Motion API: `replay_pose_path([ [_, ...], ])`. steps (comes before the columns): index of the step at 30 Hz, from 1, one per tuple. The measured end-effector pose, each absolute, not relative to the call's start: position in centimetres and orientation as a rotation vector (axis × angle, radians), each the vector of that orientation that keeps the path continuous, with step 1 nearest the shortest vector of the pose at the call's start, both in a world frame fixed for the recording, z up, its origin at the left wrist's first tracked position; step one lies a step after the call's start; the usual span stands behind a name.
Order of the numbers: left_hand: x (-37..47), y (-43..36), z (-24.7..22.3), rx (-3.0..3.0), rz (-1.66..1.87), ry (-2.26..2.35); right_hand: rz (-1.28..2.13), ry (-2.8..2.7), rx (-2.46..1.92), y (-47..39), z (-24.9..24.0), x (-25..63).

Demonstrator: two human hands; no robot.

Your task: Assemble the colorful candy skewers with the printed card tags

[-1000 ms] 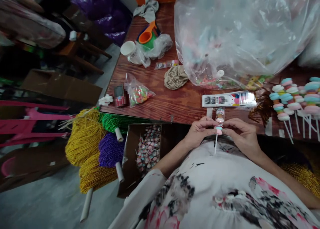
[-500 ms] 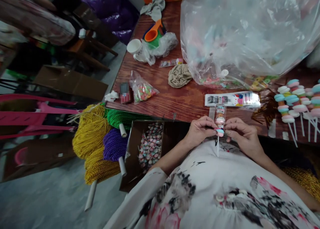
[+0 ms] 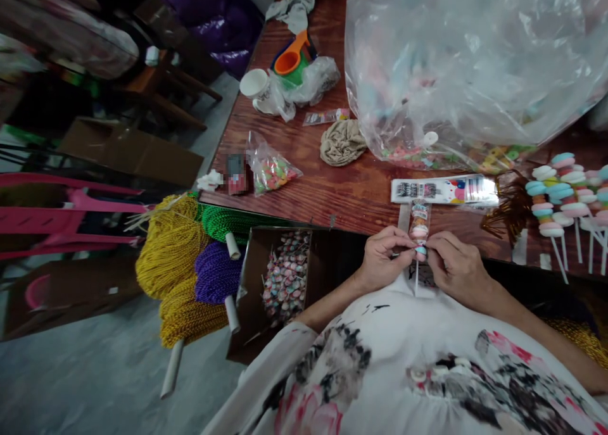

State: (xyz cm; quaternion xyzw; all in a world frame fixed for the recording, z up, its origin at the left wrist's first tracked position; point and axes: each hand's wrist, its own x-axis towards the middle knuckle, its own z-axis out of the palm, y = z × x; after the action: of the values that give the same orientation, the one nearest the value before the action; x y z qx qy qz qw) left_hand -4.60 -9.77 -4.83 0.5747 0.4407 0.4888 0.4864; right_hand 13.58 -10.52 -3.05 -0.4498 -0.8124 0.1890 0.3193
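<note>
Both our hands have drawn closer together on the candy stick (image 3: pixel 418 232) since a second ago, right at the near edge of the table (image 3: pixel 342 194). Our left hand (image 3: pixel 384 256) has its grip pinched shut on the stick's clear sleeve, and our right hand (image 3: pixel 455 264) pinches it from the other side. Left of us, below the table's edge, an open cardboard box (image 3: pixel 256 277) holds a heap of wrapped candy sticks. Farther back on the table, a big clear bag (image 3: pixel 465 68) holds loose pastel candies, and a small bag (image 3: pixel 270 169) holds a few more.
</note>
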Motion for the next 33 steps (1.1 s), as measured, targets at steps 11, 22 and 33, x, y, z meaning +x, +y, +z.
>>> replay_pose_path([
  [11, -5.1, -9.6, -3.8, 1.214, 1.058, 0.987, 0.583, -2.207, -1.005, -9.7, -2.4, 13.2],
  [22, -5.3, -10.0, -5.5, 1.499, 1.179, 1.213, 1.014, -2.052, -0.819, -9.7, -2.8, 14.0],
  [33, -4.8, -9.5, -5.3, 1.251, 1.202, 1.125, 0.955, -1.871, -1.018, -7.8, -2.6, 12.3],
])
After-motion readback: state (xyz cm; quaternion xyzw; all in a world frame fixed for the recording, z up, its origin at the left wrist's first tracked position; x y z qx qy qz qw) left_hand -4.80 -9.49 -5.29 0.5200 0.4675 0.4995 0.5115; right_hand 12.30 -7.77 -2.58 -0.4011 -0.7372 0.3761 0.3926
